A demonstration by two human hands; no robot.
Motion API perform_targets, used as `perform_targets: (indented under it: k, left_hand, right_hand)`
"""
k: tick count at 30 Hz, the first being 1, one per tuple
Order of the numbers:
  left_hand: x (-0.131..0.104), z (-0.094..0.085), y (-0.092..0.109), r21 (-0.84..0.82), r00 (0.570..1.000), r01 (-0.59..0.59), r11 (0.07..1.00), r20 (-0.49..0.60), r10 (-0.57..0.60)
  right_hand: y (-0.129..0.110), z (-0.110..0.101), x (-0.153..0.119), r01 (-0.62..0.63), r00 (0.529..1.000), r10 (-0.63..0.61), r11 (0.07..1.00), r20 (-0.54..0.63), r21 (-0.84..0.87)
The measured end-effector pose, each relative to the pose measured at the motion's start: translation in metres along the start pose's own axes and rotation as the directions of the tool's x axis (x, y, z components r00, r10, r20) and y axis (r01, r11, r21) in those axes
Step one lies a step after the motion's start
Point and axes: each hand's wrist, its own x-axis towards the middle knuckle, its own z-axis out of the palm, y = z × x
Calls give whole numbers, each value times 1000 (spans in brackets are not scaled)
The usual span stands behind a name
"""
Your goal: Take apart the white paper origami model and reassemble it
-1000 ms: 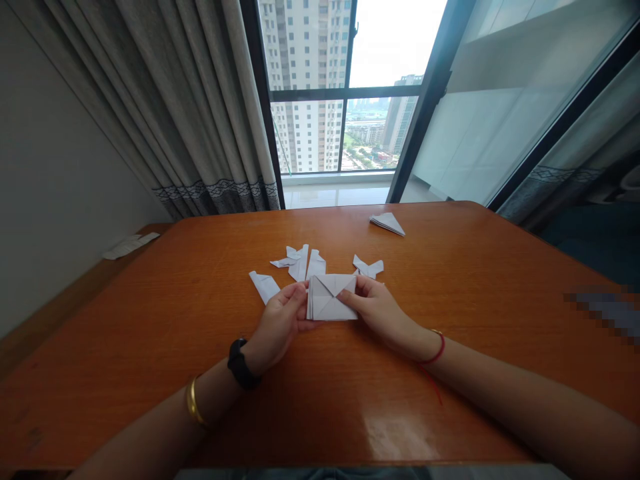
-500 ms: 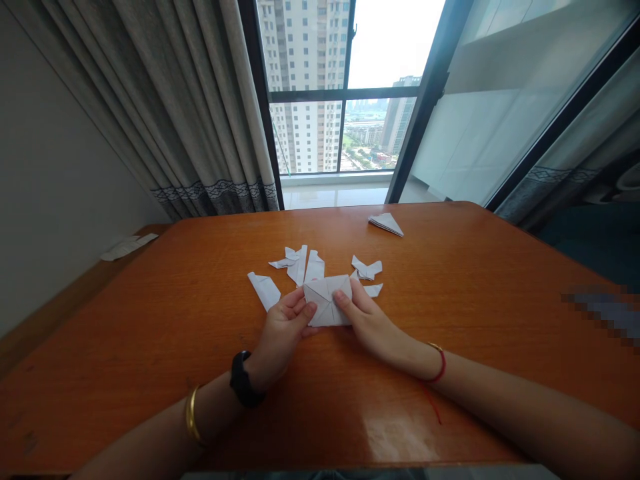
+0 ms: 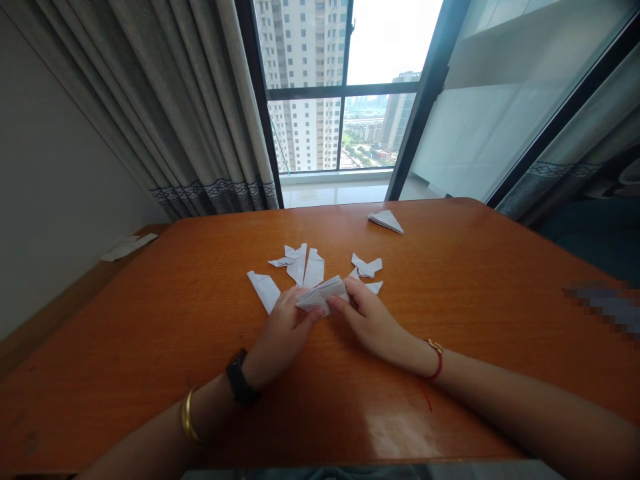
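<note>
A folded white paper [image 3: 323, 295] is held between both hands, tilted, with several layers showing along its upper edge. My left hand [image 3: 290, 325] grips its left end, thumb at the lower edge. At the right end my right hand [image 3: 367, 317] pinches it, the thumb on the near face. Just beyond the hands lie folded paper pieces: a long one [image 3: 264, 291] at the left, several pointed ones [image 3: 298, 262] in the middle, and a winged piece [image 3: 367, 267] at the right with a small tip [image 3: 374, 287] below it.
A folded paper triangle [image 3: 386, 221] lies near the far edge of the brown wooden table [image 3: 150, 347]. White paper [image 3: 127, 248] rests on a ledge at the left. Beyond the table are a curtain [image 3: 200, 100] and a window. A blurred patch covers something at the right edge.
The held paper has gone from a flat, creased square facing the camera to a tilted, narrower shape. My left hand has turned over it, its back now more visible.
</note>
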Motion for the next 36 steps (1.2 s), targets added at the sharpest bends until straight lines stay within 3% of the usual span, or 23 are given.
perform_targets:
  k: [3, 11, 16, 19, 24, 26, 29, 33, 36]
  left_hand:
    - [7, -10, -5, 138, 1000, -25, 990, -5, 25]
    - [13, -14, -8, 35, 1000, -10, 999, -25, 11]
    - [14, -15, -10, 94, 998, -12, 996, 66, 6]
    - [13, -14, -8, 57, 998, 28, 998, 58, -31]
    - [12, -11, 0, -224, 976, 218, 950, 71, -208]
    - [12, -10, 2, -299, 965, 262, 918, 98, -244]
    - [12, -9, 1, -340, 948, 318, 885, 129, -291]
    - [12, -7, -1, -299, 920, 383, 874, 213, -330]
    - [11, -6, -3, -271, 909, 401, 875, 238, -343]
  right_hand:
    - [9, -5, 5, 29, 998, -40, 969, -38, -246]
    - [15, -9, 8, 15, 999, -6, 975, 43, -222]
    - [16, -9, 7, 28, 996, -4, 965, 91, -263]
    - [17, -7, 6, 12, 998, 0, 978, 60, -210]
    - [17, -9, 13, -95, 995, 94, 995, 24, 36]
    - [21, -20, 23, -117, 993, 113, 983, 32, 142]
    - [38, -58, 44, -172, 982, 186, 954, -37, 244]
    - [82, -124, 63, -329, 914, 331, 943, -234, 48]
    - [113, -154, 64, -471, 842, 401, 873, -361, -128]
